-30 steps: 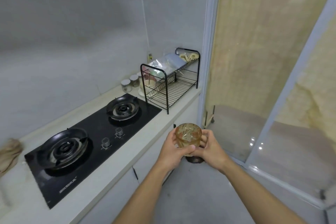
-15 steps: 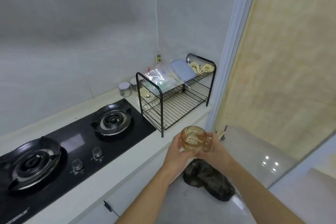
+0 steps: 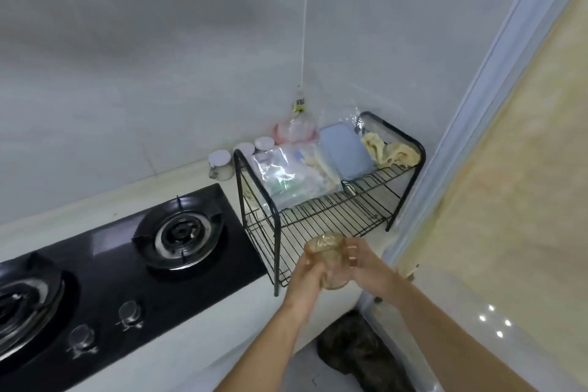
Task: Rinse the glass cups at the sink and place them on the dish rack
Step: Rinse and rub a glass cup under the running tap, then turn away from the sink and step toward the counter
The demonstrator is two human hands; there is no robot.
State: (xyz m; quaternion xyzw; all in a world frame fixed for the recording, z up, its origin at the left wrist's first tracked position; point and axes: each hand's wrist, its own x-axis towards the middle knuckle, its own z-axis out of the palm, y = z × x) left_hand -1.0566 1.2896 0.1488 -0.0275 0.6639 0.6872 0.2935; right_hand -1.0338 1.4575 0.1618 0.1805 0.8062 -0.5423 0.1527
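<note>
glass cup (image 3: 327,259) amber, patterned | dish rack (image 3: 321,216) black | stove (image 3: 133,264) black

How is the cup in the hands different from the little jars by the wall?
The amber glass cup is open-topped; the jars wear white lids. The cup is held by the left hand and right hand; the jars stand on the counter. Both are small and round.

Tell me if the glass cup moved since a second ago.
Yes. The glass cup has come forward to the front edge of the dish rack; earlier it was short of it.
</note>
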